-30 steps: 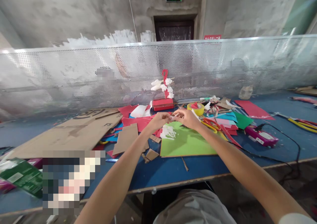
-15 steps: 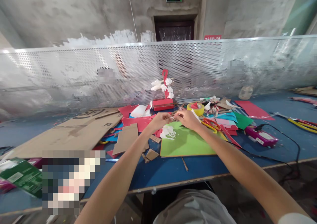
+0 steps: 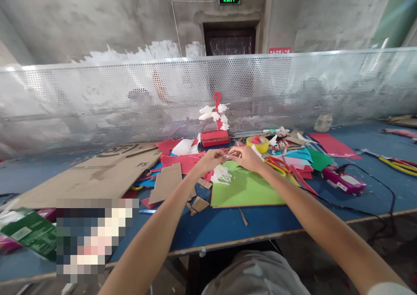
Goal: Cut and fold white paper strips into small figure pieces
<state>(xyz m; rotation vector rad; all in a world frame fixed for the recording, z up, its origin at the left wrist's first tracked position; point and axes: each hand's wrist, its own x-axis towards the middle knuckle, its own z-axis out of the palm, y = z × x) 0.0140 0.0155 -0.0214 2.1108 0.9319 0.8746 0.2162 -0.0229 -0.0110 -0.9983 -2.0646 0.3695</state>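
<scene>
My left hand (image 3: 211, 159) and my right hand (image 3: 245, 157) meet above the far edge of a green paper sheet (image 3: 249, 188). Both pinch a small white paper piece (image 3: 230, 155) held between their fingertips. Under the hands, a pile of white paper scraps (image 3: 221, 174) lies on the green sheet. Behind them stands a red stand (image 3: 215, 135) with white paper flowers (image 3: 213, 113) on its stem.
A large cardboard sheet (image 3: 91, 173) and cardboard offcuts (image 3: 166, 183) lie at left. A yellow tape roll (image 3: 259, 144), scissors (image 3: 276, 162), coloured paper (image 3: 312, 156) and a purple glue gun (image 3: 343, 180) with its cable lie at right. A perforated metal screen (image 3: 97, 99) lines the back.
Both hands stay together over the green sheet; the fingers shifted slightly around the small white piece. The view rose a little.
</scene>
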